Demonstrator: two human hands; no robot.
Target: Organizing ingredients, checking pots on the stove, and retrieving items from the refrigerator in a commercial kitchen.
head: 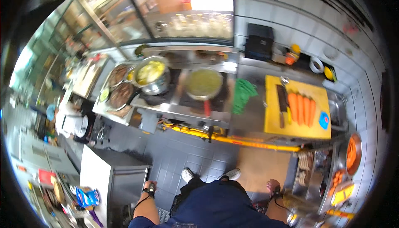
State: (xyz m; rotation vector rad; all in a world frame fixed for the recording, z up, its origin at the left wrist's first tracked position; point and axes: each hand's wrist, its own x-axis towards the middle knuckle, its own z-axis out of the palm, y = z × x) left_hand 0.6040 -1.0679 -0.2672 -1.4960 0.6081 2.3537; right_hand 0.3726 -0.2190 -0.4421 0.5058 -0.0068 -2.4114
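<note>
Both my arms hang at my sides, a strapped device on each wrist. My left hand (pixel 150 185) is beside a steel cabinet; its fingers are too small and blurred to read. Above a brown floor mat, my right hand (pixel 273 185) looks loosely curled, with no object visible in it. Ahead on the stove stand a pan of greenish liquid (pixel 204 83) with a red handle and a tall pot of yellow pieces (pixel 151 73). To the right, a yellow cutting board (pixel 297 131) bears several carrots (pixel 301 108), a dark-bladed knife (pixel 282 103) and a blue item (pixel 324 120).
A green cloth (pixel 243 95) lies between stove and board. A sink (pixel 338 109) is at the right, with a bowl of orange strips (pixel 352 154) below it. A yellow gas pipe (pixel 237 142) runs along the stove front. Another person (pixel 73 122) stands at the left.
</note>
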